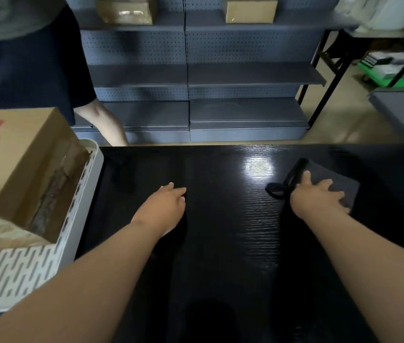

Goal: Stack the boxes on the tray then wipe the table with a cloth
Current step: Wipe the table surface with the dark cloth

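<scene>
A white slotted tray (17,271) stands at the left edge of the black table (220,243). Cardboard boxes are stacked in it; the top box (17,154) has red print and lies tilted. A dark grey folded cloth (332,177) with a black loop at its left lies at the right of the table. My right hand (319,196) rests flat on the cloth, fingers spread over it. My left hand (166,206) lies palm down on the bare table near the middle, fingers loosely together, holding nothing.
Another person (35,58) in dark clothes stands behind the table's far left corner. Grey metal shelving (196,75) with two cardboard boxes on top faces me past the table. A folding table (369,33) and a green cart (394,70) stand at the right.
</scene>
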